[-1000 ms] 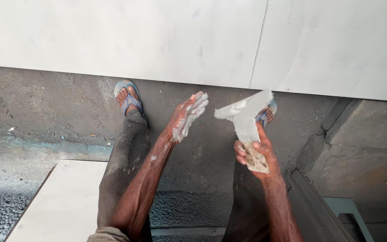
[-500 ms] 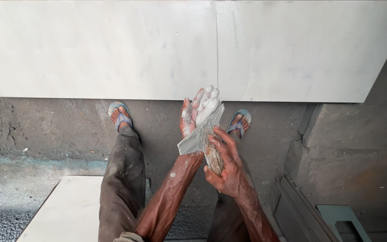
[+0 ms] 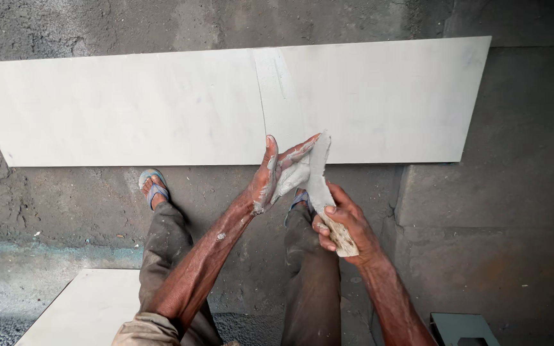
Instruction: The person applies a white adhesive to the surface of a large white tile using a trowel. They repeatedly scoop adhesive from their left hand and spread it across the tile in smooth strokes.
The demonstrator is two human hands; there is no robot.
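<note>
The right hand [image 3: 344, 224] is clenched around the wooden handle of a putty knife [image 3: 320, 182], whose paste-caked blade points up and away from the person. The left hand [image 3: 277, 173] is released, fingers stretched out and smeared with white putty [image 3: 292, 179]; its palm lies flat against the blade's face, so hand and tool touch just above the person's knees. Both hands are held in the air in front of the body — well above the rough concrete floor [image 3: 65, 211].

Ahead, two large pale tiles [image 3: 129, 109] stand side by side against a dark, grainy wall [image 3: 129, 25], their edges meeting in a thin vertical joint [image 3: 261, 102] directly beyond the hands, with a faint whitish streak beside it. The person's feet are in blue sandals; the left sandal [image 3: 154, 188] sits just below the tiles' lower edge. Another pale slab [image 3: 84, 307] lies flat at lower left — beside the left leg. A raised concrete block [image 3: 482, 211] stands to the right.
</note>
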